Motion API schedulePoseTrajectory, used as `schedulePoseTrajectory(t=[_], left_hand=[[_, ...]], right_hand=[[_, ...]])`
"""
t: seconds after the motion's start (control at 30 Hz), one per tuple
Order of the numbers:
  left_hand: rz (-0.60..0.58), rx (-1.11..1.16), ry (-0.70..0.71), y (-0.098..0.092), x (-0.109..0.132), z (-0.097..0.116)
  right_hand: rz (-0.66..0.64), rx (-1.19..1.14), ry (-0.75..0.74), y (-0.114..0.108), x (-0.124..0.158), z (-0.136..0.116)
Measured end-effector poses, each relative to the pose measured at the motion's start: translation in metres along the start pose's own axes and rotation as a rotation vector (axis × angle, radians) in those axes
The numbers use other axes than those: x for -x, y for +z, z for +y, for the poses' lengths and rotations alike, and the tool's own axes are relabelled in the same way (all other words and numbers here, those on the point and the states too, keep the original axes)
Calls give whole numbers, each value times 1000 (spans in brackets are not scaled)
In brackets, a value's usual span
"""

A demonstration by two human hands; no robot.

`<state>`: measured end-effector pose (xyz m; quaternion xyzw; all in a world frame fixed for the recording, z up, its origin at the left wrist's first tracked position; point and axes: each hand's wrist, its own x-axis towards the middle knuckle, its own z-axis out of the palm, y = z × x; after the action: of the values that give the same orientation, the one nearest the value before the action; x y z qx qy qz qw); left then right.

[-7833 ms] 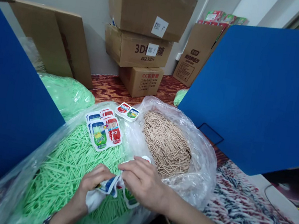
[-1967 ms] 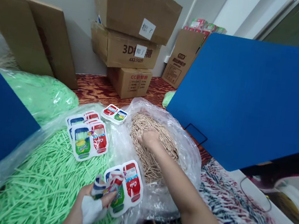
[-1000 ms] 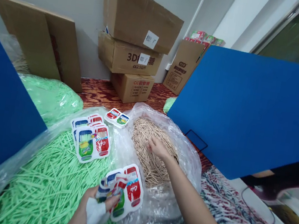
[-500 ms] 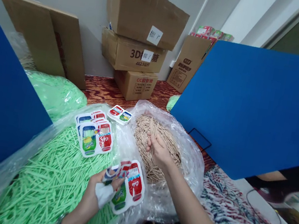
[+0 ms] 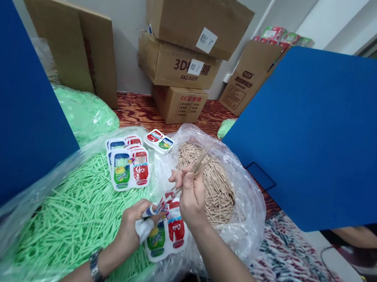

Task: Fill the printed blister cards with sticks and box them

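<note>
My left hand (image 5: 137,226), with a white wrap on a finger, is closed on printed Sprite and Cola packets (image 5: 176,227) that hang below its fingers. Pinched in my right hand (image 5: 192,196) is a small bunch of brown sticks (image 5: 201,159), held upright just above the packets. Brown sticks (image 5: 218,188) fill an open clear bag behind that hand. To the left, green sticks (image 5: 80,210) fill another clear bag, with a pile of packets (image 5: 130,167) on top. One more packet (image 5: 159,141) lies on the plastic between the bags.
Stacked cardboard boxes (image 5: 182,66) stand against the wall. Blue panels rise at the left (image 5: 5,121) and right (image 5: 332,140). Another green bag (image 5: 86,110) lies behind. At the lower right are a shaggy rug (image 5: 299,273) and part of another person's arm (image 5: 355,237).
My right hand has lifted brown sticks from their bag and come left, close to my left hand. The view has shifted slightly.
</note>
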<state>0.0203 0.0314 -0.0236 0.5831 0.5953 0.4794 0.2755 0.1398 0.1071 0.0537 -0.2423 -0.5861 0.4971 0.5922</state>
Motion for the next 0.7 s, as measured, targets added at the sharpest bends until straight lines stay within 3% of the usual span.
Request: schedulePoseTrajectory(t=[0.1,0.4,0.6,0.7], left_hand=[[15,-54,61,-1,-1,2],[58,-70,185,-4,-6,6],[29,-75,233,-7,-23,13],[6,-69,238,-6,-29,13]], right_hand=[[13,53,-28,3,3,3],[47,332,75,7,21,11],[-149,408,75,-17,21,15],[-143,373,18,-30,11,9]])
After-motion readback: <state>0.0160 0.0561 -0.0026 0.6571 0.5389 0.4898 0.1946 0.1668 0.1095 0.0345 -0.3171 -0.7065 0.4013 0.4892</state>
